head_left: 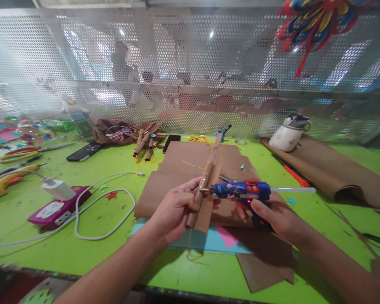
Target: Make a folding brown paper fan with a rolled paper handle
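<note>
My left hand (176,210) is closed around a rolled strip of brown paper (209,175) that slants up and away over the table. My right hand (274,215) grips the handle of a blue glue gun (243,191). The gun's nozzle touches the roll just beyond my left fingers. A clear glue stick (293,190) pokes out of the gun's back end. Yellow thread (191,249) hangs from the roll's lower end. Under both hands lie flat brown paper sheets (177,169) on blue and pink paper (215,240).
On the green table (120,261) a white cable (104,207) loops at the left by a white charger on a pink case (55,209). Several paper rolls (145,143), two phones, a white lidded pot (288,133) on a brown paper roll (342,173), and a perforated metal screen stand behind.
</note>
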Demonstrator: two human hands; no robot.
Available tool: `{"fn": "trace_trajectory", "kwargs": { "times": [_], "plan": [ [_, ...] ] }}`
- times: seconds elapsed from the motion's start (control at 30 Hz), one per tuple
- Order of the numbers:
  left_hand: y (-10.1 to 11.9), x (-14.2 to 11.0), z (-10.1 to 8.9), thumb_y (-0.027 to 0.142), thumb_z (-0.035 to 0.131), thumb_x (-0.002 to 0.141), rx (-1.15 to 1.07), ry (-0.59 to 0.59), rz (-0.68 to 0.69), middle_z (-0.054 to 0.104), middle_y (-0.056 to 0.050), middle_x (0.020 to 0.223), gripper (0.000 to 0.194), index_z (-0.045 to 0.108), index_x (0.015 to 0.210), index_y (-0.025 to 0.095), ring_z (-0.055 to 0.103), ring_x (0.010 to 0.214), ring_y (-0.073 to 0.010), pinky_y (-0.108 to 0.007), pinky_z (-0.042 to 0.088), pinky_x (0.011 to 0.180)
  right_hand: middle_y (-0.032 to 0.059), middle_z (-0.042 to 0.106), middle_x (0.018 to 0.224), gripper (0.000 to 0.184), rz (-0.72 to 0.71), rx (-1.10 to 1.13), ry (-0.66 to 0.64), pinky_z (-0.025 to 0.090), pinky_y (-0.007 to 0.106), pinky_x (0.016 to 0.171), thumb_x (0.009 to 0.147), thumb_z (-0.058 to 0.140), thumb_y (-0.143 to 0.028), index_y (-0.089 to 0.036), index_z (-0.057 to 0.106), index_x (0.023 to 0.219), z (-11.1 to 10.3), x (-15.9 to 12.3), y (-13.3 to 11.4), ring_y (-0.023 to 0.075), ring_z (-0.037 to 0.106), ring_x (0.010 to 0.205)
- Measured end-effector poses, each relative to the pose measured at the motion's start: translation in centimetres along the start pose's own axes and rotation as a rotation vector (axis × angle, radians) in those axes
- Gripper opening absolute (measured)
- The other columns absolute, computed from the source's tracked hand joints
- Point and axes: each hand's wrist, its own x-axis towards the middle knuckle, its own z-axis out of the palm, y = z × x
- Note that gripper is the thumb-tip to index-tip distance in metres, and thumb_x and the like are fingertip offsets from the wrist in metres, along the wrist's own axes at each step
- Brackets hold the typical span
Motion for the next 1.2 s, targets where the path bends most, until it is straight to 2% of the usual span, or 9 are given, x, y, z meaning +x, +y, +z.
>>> {"fn": "trace_trajectory", "kwargs": {
  "times": [0.1, 0.23, 0.4, 0.53, 0.67, 0.97, 1.1, 1.2],
  "plan": [
    [0.1, 0.1, 0.0, -0.002, 0.043, 0.049, 0.008, -0.003, 0.002, 0.066, -0.009, 0.098, 0.068, 0.058, 0.115, 0.01, 0.064, 0.081, -0.0171, -0.024, 0.05, 0.07, 0.0049, 0.057, 0.071, 0.041, 0.034, -0.014, -0.055, 0.04, 0.026, 0.062, 0.092, 0.039, -0.048, -0.016, 0.055, 0.071, 0.2, -0.5, -0.1, 0.0154, 0.053, 0.069],
    [0.3, 0.1, -0.1, -0.001, 0.043, 0.049, 0.002, -0.041, -0.022, 0.065, -0.011, 0.103, 0.072, 0.056, 0.119, 0.011, 0.064, 0.083, -0.0196, -0.028, 0.052, 0.069, 0.0053, 0.057, 0.071, 0.043, 0.028, -0.035, -0.066, 0.04, 0.025, 0.062, 0.091, 0.041, -0.05, -0.016, 0.054, 0.068, 0.4, -0.7, -0.2, 0.0156, 0.055, 0.071],
    [0.1, 0.1, -0.2, -0.003, 0.044, 0.05, -0.004, -0.017, 0.007, 0.067, -0.008, 0.099, 0.065, 0.06, 0.111, 0.012, 0.064, 0.085, -0.0159, -0.022, 0.05, 0.074, 0.0045, 0.057, 0.07, 0.043, 0.012, -0.036, 0.062, 0.039, 0.025, 0.059, 0.092, 0.039, -0.048, -0.016, 0.054, 0.068, 0.1, -0.1, -0.1, 0.0141, 0.053, 0.066],
    [0.0, 0.0, -0.2, -0.001, 0.045, 0.051, -0.004, -0.075, -0.059, 0.062, -0.011, 0.116, 0.066, 0.058, 0.114, 0.012, 0.062, 0.099, -0.0239, -0.03, 0.049, 0.083, 0.0047, 0.058, 0.073, 0.04, -0.001, -0.04, 0.148, 0.04, 0.025, 0.063, 0.092, 0.039, -0.046, -0.016, 0.057, 0.073, -0.5, 0.4, 0.2, 0.015, 0.054, 0.069],
    [0.0, -0.1, 0.0, 0.0, 0.045, 0.049, 0.016, -0.066, -0.089, 0.056, -0.013, 0.126, 0.073, 0.054, 0.12, 0.013, 0.061, 0.102, -0.0284, -0.031, 0.049, 0.082, 0.0043, 0.058, 0.074, 0.038, -0.034, -0.016, 0.201, 0.04, 0.026, 0.066, 0.093, 0.039, -0.045, -0.017, 0.057, 0.075, -0.7, 0.4, 0.6, 0.0155, 0.055, 0.073],
    [0.2, 0.0, 0.0, -0.002, 0.044, 0.051, 0.033, -0.054, -0.034, 0.066, -0.01, 0.102, 0.069, 0.058, 0.117, 0.013, 0.065, 0.093, -0.0218, -0.028, 0.05, 0.08, 0.0044, 0.056, 0.072, 0.039, 0.002, 0.013, 0.043, 0.04, 0.027, 0.062, 0.092, 0.039, -0.046, -0.016, 0.057, 0.074, 0.5, -0.2, 0.5, 0.0151, 0.051, 0.067],
    [0.3, -0.2, 0.2, -0.002, 0.045, 0.05, 0.024, -0.026, -0.027, 0.067, -0.009, 0.1, 0.067, 0.059, 0.114, 0.014, 0.066, 0.089, -0.0194, -0.024, 0.051, 0.075, 0.0048, 0.057, 0.071, 0.041, -0.001, 0.005, 0.07, 0.04, 0.026, 0.062, 0.092, 0.039, -0.047, -0.016, 0.056, 0.071, 0.3, 0.0, 0.2, 0.0155, 0.053, 0.068],
    [0.3, -0.3, 0.3, -0.001, 0.046, 0.051, 0.032, -0.037, -0.046, 0.065, -0.01, 0.11, 0.068, 0.058, 0.116, 0.014, 0.065, 0.094, -0.0221, -0.026, 0.05, 0.077, 0.0047, 0.058, 0.071, 0.041, -0.002, -0.032, 0.147, 0.04, 0.025, 0.059, 0.091, 0.04, -0.047, -0.016, 0.056, 0.069, -0.2, 0.2, 0.1, 0.0151, 0.053, 0.067]
  ]
}}
